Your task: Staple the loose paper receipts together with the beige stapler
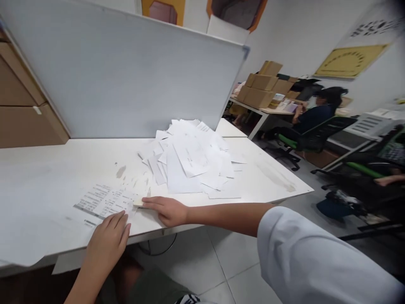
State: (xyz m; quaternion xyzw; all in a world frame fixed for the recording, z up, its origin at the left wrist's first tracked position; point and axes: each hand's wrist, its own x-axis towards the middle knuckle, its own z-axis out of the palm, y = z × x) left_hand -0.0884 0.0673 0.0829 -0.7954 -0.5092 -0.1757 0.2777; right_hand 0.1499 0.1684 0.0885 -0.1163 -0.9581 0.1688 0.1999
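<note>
Hands at a white desk (41, 190): left hand (107, 240) open on a printed white sheet (104, 200), right hand (166, 211) touching a small cream slip (138, 203), grip unclear.

The bench (47, 181) is topped with smooth, matt white board. The envelopes (190, 158) are made of thin paper. The boxes (259, 90) are made of brown card.
</note>
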